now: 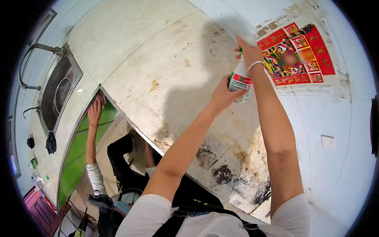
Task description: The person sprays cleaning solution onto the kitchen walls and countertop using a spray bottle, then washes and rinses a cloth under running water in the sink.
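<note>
Black staining [223,174] marks the near end of the pale countertop [150,43]. Over that surface, I record the left hand [223,96] wrapped around the body of a labelled bottle [239,81], the right hand [249,52] gripping its top; base contact I cannot confirm. Red posters [323,51] line the wall [306,114] beyond.

One bottle [240,82], one sink [77,75], one socket [327,142]
</note>
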`<action>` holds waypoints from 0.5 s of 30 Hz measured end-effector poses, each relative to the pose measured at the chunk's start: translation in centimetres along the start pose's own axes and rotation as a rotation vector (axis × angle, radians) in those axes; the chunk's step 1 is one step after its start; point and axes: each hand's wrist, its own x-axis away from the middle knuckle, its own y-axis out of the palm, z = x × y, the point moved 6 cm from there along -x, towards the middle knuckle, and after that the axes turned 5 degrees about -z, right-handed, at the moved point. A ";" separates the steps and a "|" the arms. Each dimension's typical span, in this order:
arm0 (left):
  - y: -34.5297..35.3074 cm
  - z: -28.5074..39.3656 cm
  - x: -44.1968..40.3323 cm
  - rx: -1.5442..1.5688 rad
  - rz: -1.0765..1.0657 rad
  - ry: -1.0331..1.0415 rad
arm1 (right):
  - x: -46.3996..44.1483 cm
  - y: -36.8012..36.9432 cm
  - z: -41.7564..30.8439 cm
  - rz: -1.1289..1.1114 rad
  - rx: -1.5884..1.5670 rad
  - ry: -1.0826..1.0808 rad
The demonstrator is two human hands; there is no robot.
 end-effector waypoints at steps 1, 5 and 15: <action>-0.2 0.0 0.4 -0.013 0.005 -0.012 | 0.0 0.4 0.5 -0.047 -0.005 0.044; -0.4 -1.5 1.7 0.021 0.025 0.004 | 1.7 1.9 1.0 -0.107 0.017 0.088; -2.2 -4.6 11.0 0.050 0.141 -0.141 | 10.6 8.7 2.6 -0.444 0.082 0.046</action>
